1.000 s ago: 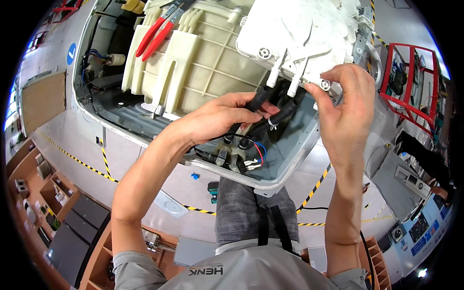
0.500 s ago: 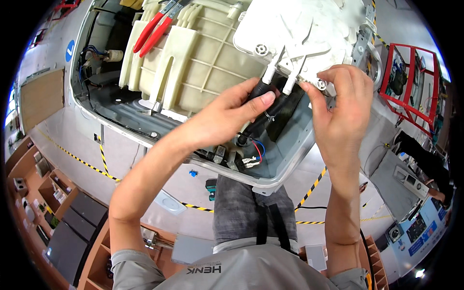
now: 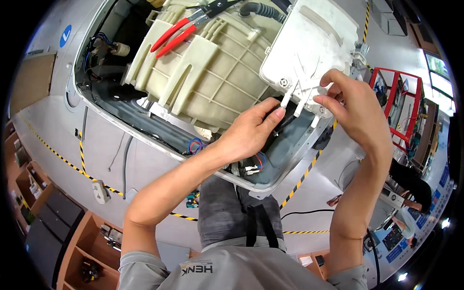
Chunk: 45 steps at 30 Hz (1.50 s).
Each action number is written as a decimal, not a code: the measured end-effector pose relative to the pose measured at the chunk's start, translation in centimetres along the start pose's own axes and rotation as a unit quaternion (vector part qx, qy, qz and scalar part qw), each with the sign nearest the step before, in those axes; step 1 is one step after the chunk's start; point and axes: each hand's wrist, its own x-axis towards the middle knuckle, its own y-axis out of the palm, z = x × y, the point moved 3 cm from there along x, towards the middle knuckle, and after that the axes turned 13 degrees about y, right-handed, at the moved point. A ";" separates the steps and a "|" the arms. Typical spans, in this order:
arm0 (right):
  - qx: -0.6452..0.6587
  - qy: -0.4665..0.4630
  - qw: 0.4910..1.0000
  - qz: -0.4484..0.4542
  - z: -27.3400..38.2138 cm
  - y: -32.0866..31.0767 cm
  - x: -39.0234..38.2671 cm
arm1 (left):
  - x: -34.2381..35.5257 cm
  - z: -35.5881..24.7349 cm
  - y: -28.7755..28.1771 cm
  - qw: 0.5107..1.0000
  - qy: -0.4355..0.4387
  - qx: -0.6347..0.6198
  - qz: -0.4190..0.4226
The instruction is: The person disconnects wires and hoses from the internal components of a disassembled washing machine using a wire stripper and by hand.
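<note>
Head view: the left hand (image 3: 261,126), a second ago around a black hose (image 3: 289,119) below the spouts, now pinches it up at the left spout (image 3: 289,96) of the white box (image 3: 314,48). Hose and spout appear brought together, though fingers mask the joint. The right hand (image 3: 318,89) keeps a narrow gap between thumb and forefinger at the box's edge; whether it grips cannot be told. Red-handled pliers (image 3: 181,38) rest atop the tub (image 3: 231,68).
</note>
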 end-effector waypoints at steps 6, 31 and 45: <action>-0.007 -0.153 0.987 0.048 3.1 -3.1 4.4 | 0.1 0.1 -0.4 0.999 0.010 0.053 0.007; -0.251 -0.559 0.763 0.207 5.8 2.6 12.9 | -0.7 -1.6 -0.6 0.993 -0.075 0.093 -0.022; -0.196 -0.617 0.745 0.158 5.1 3.8 13.6 | -0.3 -0.2 0.1 0.982 -0.099 0.153 -0.048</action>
